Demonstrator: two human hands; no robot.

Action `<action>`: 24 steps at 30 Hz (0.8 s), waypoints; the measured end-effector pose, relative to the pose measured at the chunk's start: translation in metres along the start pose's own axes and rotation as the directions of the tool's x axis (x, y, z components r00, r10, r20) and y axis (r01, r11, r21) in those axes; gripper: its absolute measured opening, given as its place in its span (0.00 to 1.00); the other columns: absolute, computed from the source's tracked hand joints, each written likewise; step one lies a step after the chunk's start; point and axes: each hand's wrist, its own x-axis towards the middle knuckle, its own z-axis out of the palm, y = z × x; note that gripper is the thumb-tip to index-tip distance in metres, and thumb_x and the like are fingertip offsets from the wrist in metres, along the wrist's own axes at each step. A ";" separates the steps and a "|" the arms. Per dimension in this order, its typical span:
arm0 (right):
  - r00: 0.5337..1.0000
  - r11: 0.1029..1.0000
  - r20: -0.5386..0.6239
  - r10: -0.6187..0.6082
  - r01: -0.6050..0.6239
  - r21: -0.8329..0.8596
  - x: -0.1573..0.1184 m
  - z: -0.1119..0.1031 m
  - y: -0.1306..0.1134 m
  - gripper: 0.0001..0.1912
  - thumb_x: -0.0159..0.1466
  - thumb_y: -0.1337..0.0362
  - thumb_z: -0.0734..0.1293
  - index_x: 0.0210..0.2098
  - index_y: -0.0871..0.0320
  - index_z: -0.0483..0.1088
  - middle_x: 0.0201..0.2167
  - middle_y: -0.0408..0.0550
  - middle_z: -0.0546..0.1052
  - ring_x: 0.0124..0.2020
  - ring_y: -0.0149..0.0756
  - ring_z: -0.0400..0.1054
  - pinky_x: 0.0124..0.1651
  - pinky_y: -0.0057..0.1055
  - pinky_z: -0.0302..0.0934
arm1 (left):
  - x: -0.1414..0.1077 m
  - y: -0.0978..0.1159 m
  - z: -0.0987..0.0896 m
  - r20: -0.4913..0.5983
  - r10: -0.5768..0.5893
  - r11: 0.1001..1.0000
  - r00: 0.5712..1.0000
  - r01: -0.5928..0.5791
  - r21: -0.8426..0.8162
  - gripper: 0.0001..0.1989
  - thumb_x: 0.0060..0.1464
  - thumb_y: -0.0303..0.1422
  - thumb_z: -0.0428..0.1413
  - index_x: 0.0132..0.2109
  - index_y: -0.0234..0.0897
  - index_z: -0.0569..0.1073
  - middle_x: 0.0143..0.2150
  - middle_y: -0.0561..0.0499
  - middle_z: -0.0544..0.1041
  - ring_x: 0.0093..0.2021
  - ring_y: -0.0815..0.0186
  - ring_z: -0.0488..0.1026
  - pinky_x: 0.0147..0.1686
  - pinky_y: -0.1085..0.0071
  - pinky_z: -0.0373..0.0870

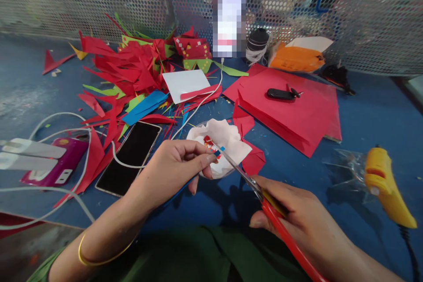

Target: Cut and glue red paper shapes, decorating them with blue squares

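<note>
My left hand (178, 167) pinches a thin blue strip (217, 153) between thumb and fingers, its short end sticking out to the right. In my right hand (297, 211) are red-handled scissors (277, 220), whose blades reach up and left to the tip of the strip. It is too small to tell whether the blades are parted. Just beneath the strip and blades lies a crumpled white paper liner (243, 147) in a round shape, with small red and orange pieces (208, 142) in it.
Red and green paper scraps (132, 61) heap at the back left. Red sheets (291, 114) carry a black tool (280, 94). A dark phone (132, 154), white cables and a purple box (62, 158) lie left. A yellow glue gun (385, 189) is right. A lit phone (228, 24) stands behind.
</note>
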 end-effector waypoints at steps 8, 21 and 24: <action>1.000 1.000 -0.002 0.009 -0.009 0.002 0.001 0.002 0.000 0.09 0.62 0.54 0.69 0.33 0.53 0.71 0.29 0.39 0.78 0.28 0.31 0.70 0.31 0.22 0.65 | 0.000 -0.001 0.001 -0.013 0.008 1.000 1.000 -0.008 0.006 0.09 0.55 0.35 0.58 0.29 0.35 0.76 0.24 0.55 0.78 0.14 0.79 0.64 0.17 0.81 0.58; 0.999 0.998 0.023 0.045 -0.045 0.032 0.002 0.001 0.001 0.08 0.62 0.57 0.69 0.31 0.54 0.70 0.27 0.38 0.77 0.27 0.30 0.70 0.31 0.22 0.64 | 0.001 -0.003 0.001 -0.008 0.024 1.000 1.000 -0.024 0.006 0.10 0.56 0.34 0.57 0.28 0.35 0.75 0.24 0.55 0.78 0.14 0.79 0.64 0.17 0.81 0.59; 0.997 0.996 0.033 0.072 -0.073 0.042 0.001 0.000 0.000 0.07 0.61 0.59 0.69 0.32 0.54 0.70 0.26 0.38 0.75 0.26 0.29 0.68 0.30 0.21 0.63 | 0.001 -0.003 0.001 -0.013 0.024 1.000 1.000 -0.024 0.009 0.10 0.56 0.34 0.58 0.29 0.34 0.75 0.24 0.55 0.78 0.14 0.79 0.64 0.17 0.81 0.58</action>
